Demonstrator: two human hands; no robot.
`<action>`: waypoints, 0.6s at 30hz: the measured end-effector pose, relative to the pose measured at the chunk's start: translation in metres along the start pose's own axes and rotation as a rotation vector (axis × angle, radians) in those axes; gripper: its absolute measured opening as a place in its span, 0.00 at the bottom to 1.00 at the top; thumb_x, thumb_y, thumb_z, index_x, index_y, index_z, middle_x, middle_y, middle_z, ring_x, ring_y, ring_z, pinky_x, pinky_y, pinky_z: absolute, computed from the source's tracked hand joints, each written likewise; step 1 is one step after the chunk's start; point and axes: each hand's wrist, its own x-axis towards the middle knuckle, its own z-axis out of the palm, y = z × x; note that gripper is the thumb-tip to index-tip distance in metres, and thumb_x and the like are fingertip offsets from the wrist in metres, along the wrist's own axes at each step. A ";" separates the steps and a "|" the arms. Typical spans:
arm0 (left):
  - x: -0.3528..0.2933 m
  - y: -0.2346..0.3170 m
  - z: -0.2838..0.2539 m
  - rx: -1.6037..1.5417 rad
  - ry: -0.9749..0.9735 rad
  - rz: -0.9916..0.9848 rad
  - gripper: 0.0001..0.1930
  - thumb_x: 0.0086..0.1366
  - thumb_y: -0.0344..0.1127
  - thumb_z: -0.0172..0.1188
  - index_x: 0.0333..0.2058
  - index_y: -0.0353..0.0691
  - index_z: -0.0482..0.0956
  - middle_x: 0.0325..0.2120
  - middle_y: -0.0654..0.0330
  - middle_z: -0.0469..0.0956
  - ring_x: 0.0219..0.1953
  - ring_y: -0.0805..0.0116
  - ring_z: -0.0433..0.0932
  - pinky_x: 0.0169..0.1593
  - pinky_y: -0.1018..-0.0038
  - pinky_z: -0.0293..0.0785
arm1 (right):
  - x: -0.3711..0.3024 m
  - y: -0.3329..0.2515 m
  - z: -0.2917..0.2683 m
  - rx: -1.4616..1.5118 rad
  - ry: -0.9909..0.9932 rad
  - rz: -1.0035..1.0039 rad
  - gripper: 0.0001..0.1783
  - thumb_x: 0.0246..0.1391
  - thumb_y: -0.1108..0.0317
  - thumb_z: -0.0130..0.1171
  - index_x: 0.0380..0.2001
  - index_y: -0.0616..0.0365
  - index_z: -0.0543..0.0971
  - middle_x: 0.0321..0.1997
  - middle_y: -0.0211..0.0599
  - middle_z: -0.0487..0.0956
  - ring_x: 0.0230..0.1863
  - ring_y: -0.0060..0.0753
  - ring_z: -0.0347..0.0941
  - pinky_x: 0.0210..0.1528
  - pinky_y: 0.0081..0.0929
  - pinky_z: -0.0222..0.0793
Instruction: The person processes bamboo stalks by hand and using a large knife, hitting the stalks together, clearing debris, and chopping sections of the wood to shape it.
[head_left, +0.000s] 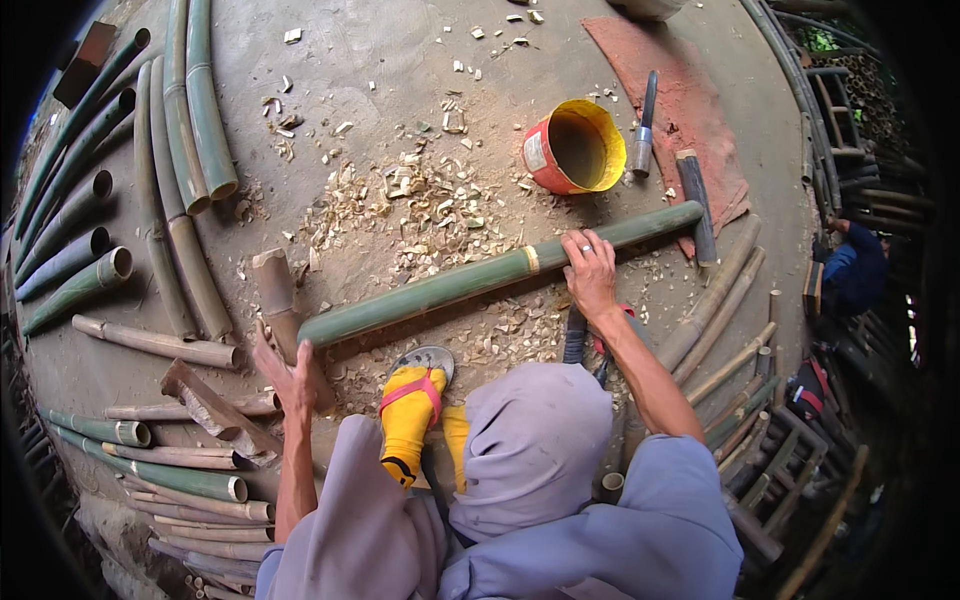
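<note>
Bare right hand, its fingers bent, is being clamped over a long, round, green bamboo pole, which is lying from nine o'clock to two o'clock. Beside its nine-o'clock end, the bare left hand is being held, but its grip cannot be told. Toward eleven o'clock, the grey floor is being covered by small, pale chips.

Dusty grey-brown floor, flat, in soft daylight; right side dim, dark brown ladder-like wooden frame in shade; green foliage showing beyond, upper right
</note>
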 end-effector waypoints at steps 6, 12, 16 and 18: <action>0.080 0.018 0.023 0.271 -0.005 0.017 0.37 0.62 0.47 0.55 0.63 0.34 0.53 0.55 0.41 0.63 0.57 0.45 0.60 0.61 0.57 0.54 | 0.011 -0.008 0.002 -0.005 0.000 -0.013 0.26 0.39 0.78 0.60 0.48 0.56 0.73 0.53 0.35 0.72 0.57 0.46 0.64 0.59 0.48 0.57; 0.082 0.010 0.035 0.197 0.014 0.061 0.35 0.63 0.48 0.54 0.63 0.34 0.54 0.57 0.40 0.62 0.58 0.44 0.62 0.60 0.59 0.57 | 0.012 -0.003 0.008 -0.013 0.028 0.025 0.19 0.48 0.76 0.52 0.46 0.56 0.74 0.52 0.36 0.72 0.58 0.47 0.65 0.59 0.55 0.57; 0.080 0.016 0.034 0.119 0.008 0.056 0.36 0.60 0.45 0.58 0.61 0.33 0.56 0.57 0.43 0.63 0.59 0.48 0.63 0.61 0.62 0.57 | 0.009 -0.002 0.010 0.001 0.061 0.052 0.20 0.46 0.77 0.52 0.46 0.56 0.74 0.52 0.36 0.73 0.58 0.47 0.64 0.60 0.56 0.56; 0.082 0.006 0.036 0.123 0.024 0.050 0.38 0.56 0.42 0.62 0.61 0.33 0.57 0.56 0.43 0.64 0.58 0.49 0.64 0.61 0.64 0.58 | 0.011 -0.003 0.013 0.022 0.097 0.047 0.19 0.46 0.78 0.51 0.45 0.57 0.75 0.51 0.36 0.73 0.58 0.48 0.64 0.60 0.56 0.55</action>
